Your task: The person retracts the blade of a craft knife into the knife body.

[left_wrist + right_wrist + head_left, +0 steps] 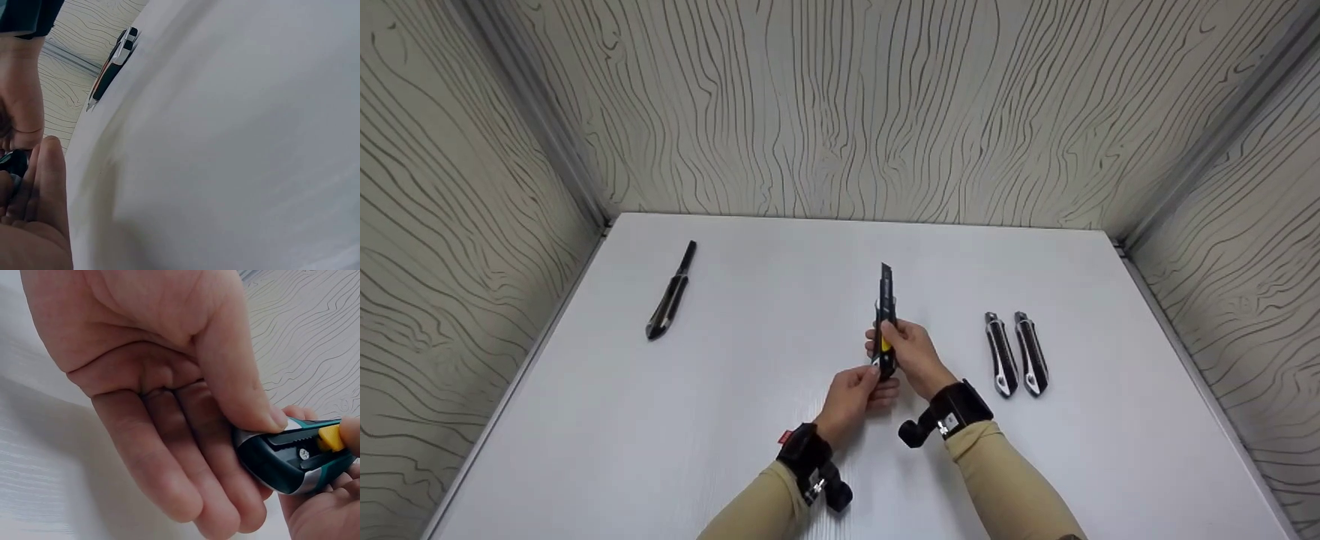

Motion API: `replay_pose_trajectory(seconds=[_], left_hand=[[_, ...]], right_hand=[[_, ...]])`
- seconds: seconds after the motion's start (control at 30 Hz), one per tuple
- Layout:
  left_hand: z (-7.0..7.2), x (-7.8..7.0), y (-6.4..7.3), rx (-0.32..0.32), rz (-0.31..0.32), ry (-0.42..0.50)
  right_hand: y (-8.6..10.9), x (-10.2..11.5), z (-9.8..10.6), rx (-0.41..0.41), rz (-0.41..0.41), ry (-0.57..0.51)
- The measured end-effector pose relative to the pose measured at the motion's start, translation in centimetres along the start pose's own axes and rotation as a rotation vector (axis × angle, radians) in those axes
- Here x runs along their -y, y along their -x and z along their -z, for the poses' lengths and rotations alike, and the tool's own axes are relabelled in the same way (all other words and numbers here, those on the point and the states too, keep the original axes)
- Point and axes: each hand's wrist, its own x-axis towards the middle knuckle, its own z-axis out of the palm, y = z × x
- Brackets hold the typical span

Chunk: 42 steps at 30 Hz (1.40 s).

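A dark utility knife (887, 289) points away from me at mid-table, its blade (886, 268) out at the far end. My right hand (916, 354) grips its body, thumb against the yellow slider (331, 437). At the near end, my left hand (849, 396) pinches the knife's butt between thumb and fingers. The right wrist view shows that dark green and silver butt (275, 464) close up. In the left wrist view, only the knife's end (14, 163) appears at the left edge, partly covered by fingers.
Another utility knife (669, 300) with its dark blade part extended lies at the left of the white table (765, 300). Two more knives (1001, 356) lie side by side at the right, no blade visible. Wood-grain panels (840, 112) enclose the table's back and sides.
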Motion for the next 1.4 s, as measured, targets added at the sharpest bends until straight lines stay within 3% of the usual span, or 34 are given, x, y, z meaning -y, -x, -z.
replay_pose_trajectory(seconds=[0.9, 1.4], left_hand=[[0.03, -0.05, 0.02, -0.002, 0.003, 0.008], [0.23, -0.77, -0.01, -0.004, 0.02, -0.014]], right_hand=[[0.07, -0.12, 0.29, 0.056, 0.035, -0.017], [0.2, 0.03, 0.42, 0.116, 0.063, -0.017]])
